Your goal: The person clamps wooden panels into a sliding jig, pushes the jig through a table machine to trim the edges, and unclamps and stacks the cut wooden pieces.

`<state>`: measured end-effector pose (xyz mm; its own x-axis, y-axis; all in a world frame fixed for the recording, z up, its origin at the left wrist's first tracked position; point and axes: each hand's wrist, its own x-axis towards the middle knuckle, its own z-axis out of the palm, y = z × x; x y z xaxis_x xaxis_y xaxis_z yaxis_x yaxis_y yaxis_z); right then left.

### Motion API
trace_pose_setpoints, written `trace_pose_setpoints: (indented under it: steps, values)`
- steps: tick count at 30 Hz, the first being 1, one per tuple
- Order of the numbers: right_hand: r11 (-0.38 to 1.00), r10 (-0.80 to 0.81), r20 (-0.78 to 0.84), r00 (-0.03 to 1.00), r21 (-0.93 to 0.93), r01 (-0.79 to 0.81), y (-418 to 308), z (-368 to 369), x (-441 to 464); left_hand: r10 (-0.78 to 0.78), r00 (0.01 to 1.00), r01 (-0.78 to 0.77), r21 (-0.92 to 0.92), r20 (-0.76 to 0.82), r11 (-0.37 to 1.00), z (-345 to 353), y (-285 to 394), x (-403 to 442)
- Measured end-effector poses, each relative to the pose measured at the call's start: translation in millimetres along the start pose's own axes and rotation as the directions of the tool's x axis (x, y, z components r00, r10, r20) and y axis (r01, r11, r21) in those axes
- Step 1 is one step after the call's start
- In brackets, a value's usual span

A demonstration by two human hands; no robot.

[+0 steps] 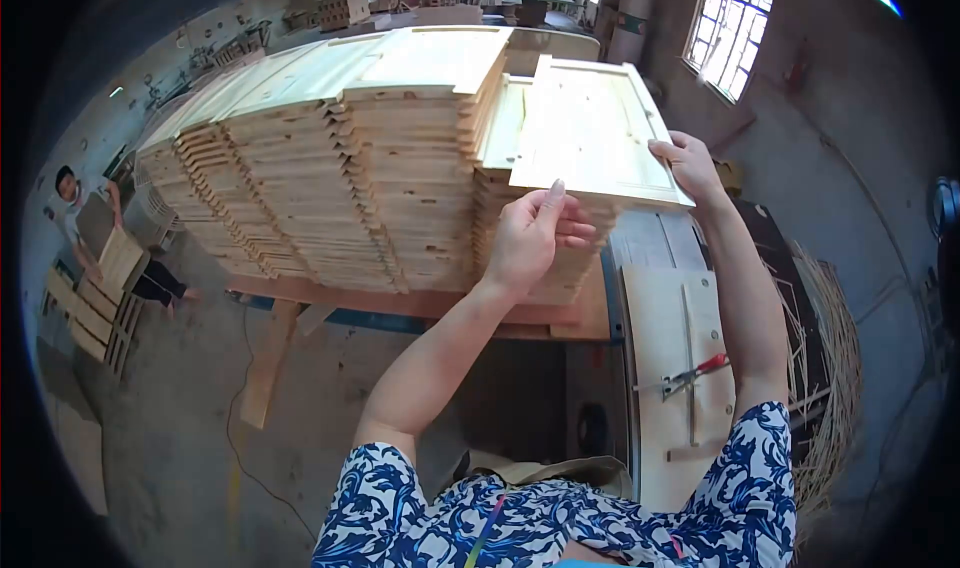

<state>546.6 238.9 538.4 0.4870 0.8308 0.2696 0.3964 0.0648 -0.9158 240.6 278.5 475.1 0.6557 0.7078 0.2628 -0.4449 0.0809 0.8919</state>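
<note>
A pale wooden panel (590, 118) with grooved edges lies slightly askew on top of the right-hand stack. My right hand (690, 171) grips its right edge, thumb on the upper face; the fingers beneath are partly hidden. Just at the panel's front edge is my left hand (528, 238), thumb raised and fingers loosely apart, holding nothing. Whether its thumb touches the edge I cannot tell. Under the panel, another board (503, 128) shows along the left side. Taller stacks of similar panels (410, 168) stand directly to the left.
Below my right arm is a machine table (655, 368) with a red-handled toggle clamp (695, 376). Thin wood strips (830, 368) are piled at the right. A wooden beam (268, 363) slants beneath the stacks. At the far left another person (95, 218) holds a board. A cable (232, 418) crosses the floor.
</note>
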Motion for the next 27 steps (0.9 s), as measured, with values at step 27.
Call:
trace_pose_setpoints:
  steps: [27]
  values:
    - [0.923,0.094,0.320,0.943,0.327,-0.203,67,46,122,0.205,0.967,-0.170,0.218,-0.149,0.961,-56,-2,71]
